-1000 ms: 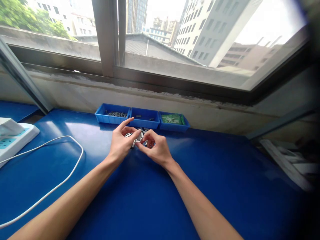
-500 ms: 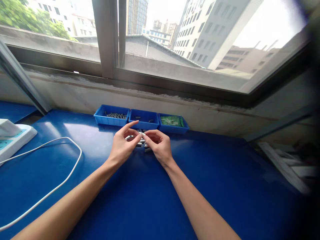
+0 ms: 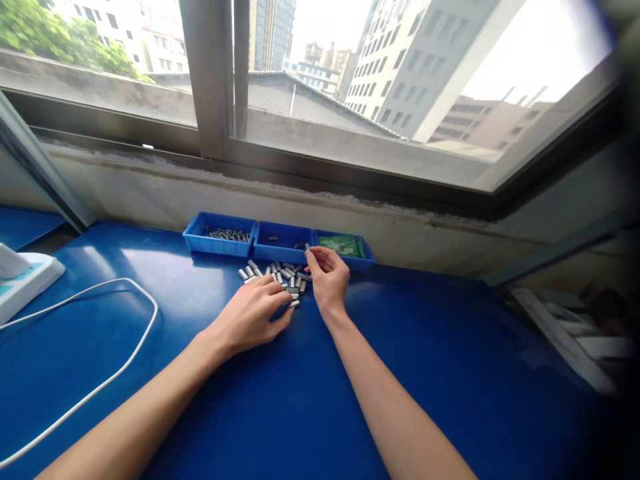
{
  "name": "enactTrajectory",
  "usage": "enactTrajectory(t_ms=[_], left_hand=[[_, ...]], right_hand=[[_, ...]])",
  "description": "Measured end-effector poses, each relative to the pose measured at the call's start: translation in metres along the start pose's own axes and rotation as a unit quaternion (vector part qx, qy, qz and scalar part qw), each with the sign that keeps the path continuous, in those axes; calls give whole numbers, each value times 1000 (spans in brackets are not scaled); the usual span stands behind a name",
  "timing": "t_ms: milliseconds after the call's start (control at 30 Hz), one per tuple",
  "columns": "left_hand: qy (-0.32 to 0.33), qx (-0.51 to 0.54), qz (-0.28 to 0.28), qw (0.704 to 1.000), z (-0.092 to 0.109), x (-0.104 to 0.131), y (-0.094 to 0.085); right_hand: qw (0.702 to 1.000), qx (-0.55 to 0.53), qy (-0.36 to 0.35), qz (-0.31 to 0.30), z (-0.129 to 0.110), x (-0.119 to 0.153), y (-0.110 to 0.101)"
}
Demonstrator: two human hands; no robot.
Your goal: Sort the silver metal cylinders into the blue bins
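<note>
My right hand [image 3: 327, 275] is raised at the front right corner of the middle blue bin [image 3: 283, 253]. Thumb and forefinger pinch a small silver metal piece [image 3: 307, 247], held roughly upright. My left hand [image 3: 257, 310] lies palm down at the near side of a loose pile of short silver metal pieces [image 3: 303, 283]. Its fingers are slightly bent over the pile, with the thumb apart from them; nothing shows in its grasp, though the fingertips are partly hidden. A couple of similar pieces lie inside the middle bin.
To the left, another blue bin [image 3: 218, 245] holds many small metal parts. The right bin [image 3: 370, 257] contains green-and-clear packets [image 3: 343, 245]. A white cable [image 3: 143, 340] curves across the blue table [image 3: 280, 413] from a white power strip [image 3: 43, 270]. Behind runs a window ledge.
My hands, which met over the pile, have parted. The right went up to the middle bin with a metal piece; the left came down onto the pile, uncovering more of it.
</note>
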State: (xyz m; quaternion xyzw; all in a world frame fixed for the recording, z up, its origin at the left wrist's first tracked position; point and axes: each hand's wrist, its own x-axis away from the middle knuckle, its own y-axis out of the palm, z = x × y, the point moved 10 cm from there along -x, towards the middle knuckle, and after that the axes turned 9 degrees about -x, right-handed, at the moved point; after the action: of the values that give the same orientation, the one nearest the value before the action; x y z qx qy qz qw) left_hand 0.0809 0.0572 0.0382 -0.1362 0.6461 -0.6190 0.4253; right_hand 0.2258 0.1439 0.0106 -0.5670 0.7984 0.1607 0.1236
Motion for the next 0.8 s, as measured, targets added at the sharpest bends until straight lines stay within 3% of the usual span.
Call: enactTrajectory(t_ms=[433,600,800], left_hand=[[6,-17,-18,1000,-4,-2,12],[-73,52,63,994,-25,0,-2],[-195,126,153,961,-52,7,-18]], right_hand=[[998,-40,10,-40,-9,7,6],[997,-38,12,-72,-16,12,11],[988,1,-3,-156,-29,31,25]])
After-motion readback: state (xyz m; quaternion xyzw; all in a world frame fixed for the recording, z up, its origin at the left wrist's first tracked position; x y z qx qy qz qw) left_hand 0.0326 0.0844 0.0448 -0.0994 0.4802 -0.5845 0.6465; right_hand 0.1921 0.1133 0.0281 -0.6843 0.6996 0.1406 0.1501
